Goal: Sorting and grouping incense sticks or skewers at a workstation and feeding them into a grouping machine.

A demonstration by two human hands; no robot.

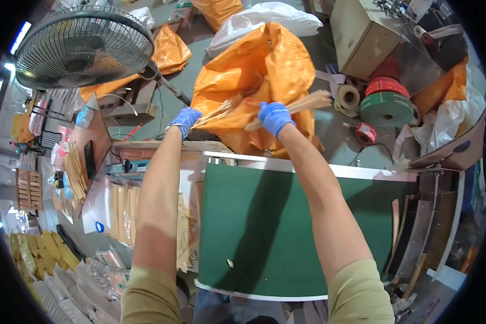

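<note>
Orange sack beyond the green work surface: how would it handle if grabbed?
The orange sack is probably floppy: its walls crease and fold. Its glossy sheen suggests a somewhat slippery, plastic-like surface. If pushed, the open mouth would likely buckle, since its rim already sags unevenly. Weight: can't tell.

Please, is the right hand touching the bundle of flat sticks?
Touching. The head view shows the blue-gloved right hand closed around the bundle of flat sticks, with their ends showing on both sides of it.
</note>
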